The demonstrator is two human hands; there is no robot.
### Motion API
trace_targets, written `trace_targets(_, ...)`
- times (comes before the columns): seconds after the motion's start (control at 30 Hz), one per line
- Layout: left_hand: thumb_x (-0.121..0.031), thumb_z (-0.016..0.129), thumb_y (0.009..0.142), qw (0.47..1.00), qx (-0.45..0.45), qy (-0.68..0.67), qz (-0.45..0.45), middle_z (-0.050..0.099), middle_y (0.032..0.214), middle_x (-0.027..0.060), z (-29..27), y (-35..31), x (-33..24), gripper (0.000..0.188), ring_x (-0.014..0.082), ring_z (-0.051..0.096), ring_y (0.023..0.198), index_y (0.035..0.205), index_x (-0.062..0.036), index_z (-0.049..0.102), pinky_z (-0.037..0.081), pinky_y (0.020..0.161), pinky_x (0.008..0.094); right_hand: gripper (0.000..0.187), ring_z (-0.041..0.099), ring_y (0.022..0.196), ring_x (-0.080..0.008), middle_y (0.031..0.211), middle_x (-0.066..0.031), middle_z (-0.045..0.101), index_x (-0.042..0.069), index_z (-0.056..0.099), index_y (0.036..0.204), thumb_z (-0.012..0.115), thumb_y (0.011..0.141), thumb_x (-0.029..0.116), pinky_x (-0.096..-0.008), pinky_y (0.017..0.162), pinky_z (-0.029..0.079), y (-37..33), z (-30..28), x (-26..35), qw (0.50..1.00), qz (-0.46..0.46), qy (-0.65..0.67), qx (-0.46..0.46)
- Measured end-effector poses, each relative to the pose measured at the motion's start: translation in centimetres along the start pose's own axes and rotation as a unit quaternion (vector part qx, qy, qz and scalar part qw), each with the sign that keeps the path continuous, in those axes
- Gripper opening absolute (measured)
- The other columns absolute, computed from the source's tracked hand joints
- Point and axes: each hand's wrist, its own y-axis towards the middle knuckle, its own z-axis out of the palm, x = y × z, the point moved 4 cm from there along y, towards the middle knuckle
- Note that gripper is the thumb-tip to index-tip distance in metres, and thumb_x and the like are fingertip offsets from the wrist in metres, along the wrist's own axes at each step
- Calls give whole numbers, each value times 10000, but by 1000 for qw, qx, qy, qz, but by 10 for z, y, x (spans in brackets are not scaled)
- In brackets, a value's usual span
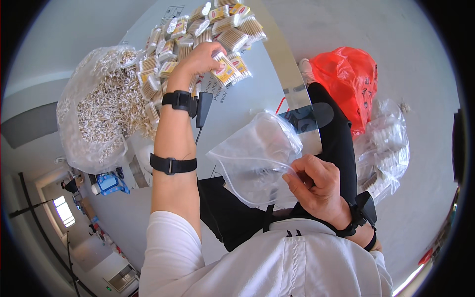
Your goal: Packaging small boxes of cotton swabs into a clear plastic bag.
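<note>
Head view shows your packing barely begun, by my reading: the clear bag (257, 158) pinched open in your right hand (314, 185) looks empty, while the heap of cotton-swab packets (198, 34) lies unpacked on the counter (262, 84). Your left hand (200, 59) is stretched out, fingers curled around one packet (226, 69) at the near edge of that heap. The open bag waits well back from that hand, close to your body, with its mouth toward the heap.

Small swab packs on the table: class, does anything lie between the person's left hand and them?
Nothing visible: the left hand already rests on the small swab packs. The right hand holds a clear bag apart.
</note>
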Motion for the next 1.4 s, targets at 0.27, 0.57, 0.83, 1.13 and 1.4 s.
trace_targets(0.27,1,689,767,995,-26,-51,78,591,1065,30,17,11,-4,419,123,563,981,1166,-82,591,510,834,242,87,540,517,-194,679,-90,541,4,577,816,658,817,-26,-280,465,407,2,-3,0,999,18,0,30)
trace_targets(0.57,1,621,770,923,-202,229,236,634,1109,70,8,-13,-45,322,261,537,1120,1072,-105,656,446,949,366,99,540,518,-203,677,-92,540,-3,572,807,665,804,-37,-294,461,407,1,-3,0,1000,15,2,24)
trace_targets(0.83,-55,626,750,879,-42,416,231,632,959,-28,35,-7,-43,180,210,521,1035,905,-134,670,400,918,375,109,541,520,-222,672,-102,533,-2,561,809,661,796,-45,-297,467,410,1,-1,0,1000,6,-6,24)
trace_targets(1.13,-74,761,598,922,-98,321,194,584,927,25,32,-53,-33,281,241,511,1012,831,-82,603,404,903,387,109,534,502,-225,654,-111,541,-2,548,805,652,808,-33,-299,468,412,-2,2,5,1000,5,-12,18)
trace_targets(1.4,-87,812,605,870,-371,258,196,554,1173,20,26,-153,-52,367,278,468,1148,933,-146,659,416,902,373,186,480,542,-140,695,-79,531,2,566,835,729,809,86,-257,495,391,-2,3,10,1000,28,-2,12)
